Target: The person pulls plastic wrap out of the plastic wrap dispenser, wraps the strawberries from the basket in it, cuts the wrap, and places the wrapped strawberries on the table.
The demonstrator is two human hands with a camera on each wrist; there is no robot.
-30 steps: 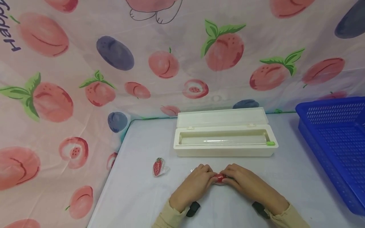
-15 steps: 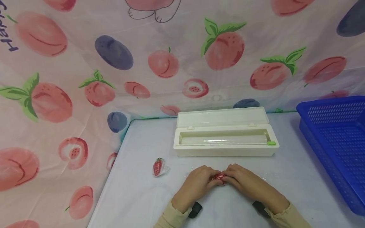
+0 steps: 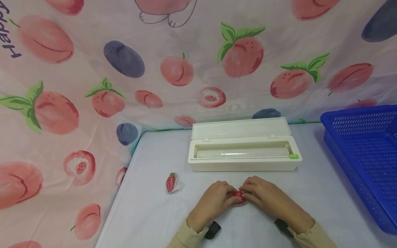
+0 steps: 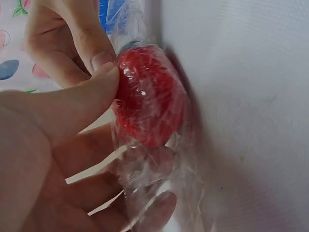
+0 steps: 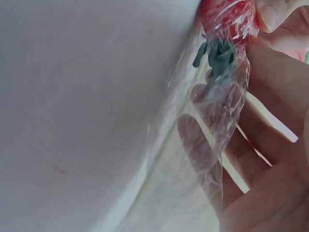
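Note:
Both hands meet at a red strawberry (image 3: 239, 198), loosely covered in clear plastic wrap (image 4: 140, 181). My left hand (image 3: 214, 200) pinches it from the left, thumb on the near side and fingers behind the film. From the other side my right hand (image 3: 261, 193) pinches the wrapped strawberry near its green leaves (image 5: 222, 55). In the right wrist view the film trails past the leaves over the spread fingers. Another strawberry (image 3: 171, 182), wrapped in film, lies on the table to the left of the hands.
Behind the hands stands a white cling film dispenser (image 3: 245, 166), lid up, with a film roll (image 3: 242, 153) inside and a green slider (image 3: 293, 156). A blue plastic basket (image 3: 347, 175) stands at the right. Fruit-printed cloth (image 3: 149, 51) hangs behind the white table (image 3: 139, 213).
The strawberry has turned slightly between the fingers, and my left hand has shifted a little to the right. Film that showed beside the hands is now less visible.

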